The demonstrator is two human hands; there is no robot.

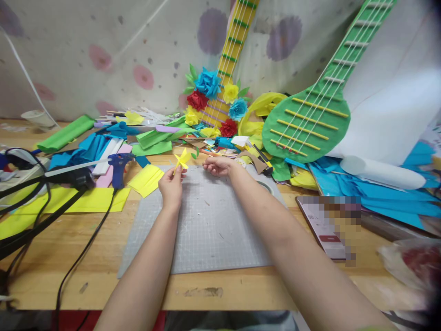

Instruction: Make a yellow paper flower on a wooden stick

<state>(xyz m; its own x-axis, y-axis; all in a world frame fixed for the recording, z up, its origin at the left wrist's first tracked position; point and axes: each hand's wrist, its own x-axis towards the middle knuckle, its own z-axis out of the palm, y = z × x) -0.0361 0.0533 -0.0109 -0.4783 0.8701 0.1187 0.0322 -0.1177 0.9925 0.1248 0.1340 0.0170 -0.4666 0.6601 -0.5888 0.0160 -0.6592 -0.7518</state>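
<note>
My left hand (172,184) is closed in a pinch on a small yellow paper flower (182,159), held upright above the far edge of a grey cutting mat (206,230). My right hand (217,165) hovers just to the right of the flower, fingers curled together; whether anything is in them is hidden. Both forearms stretch over the mat.
A blue glue gun (117,166) with a black cord lies left of the mat on yellow paper sheets (93,200). Two paper guitars, a green one (306,122) and a yellow one with paper flowers (220,99), lean at the back amid coloured paper scraps. A white roll (379,172) lies right.
</note>
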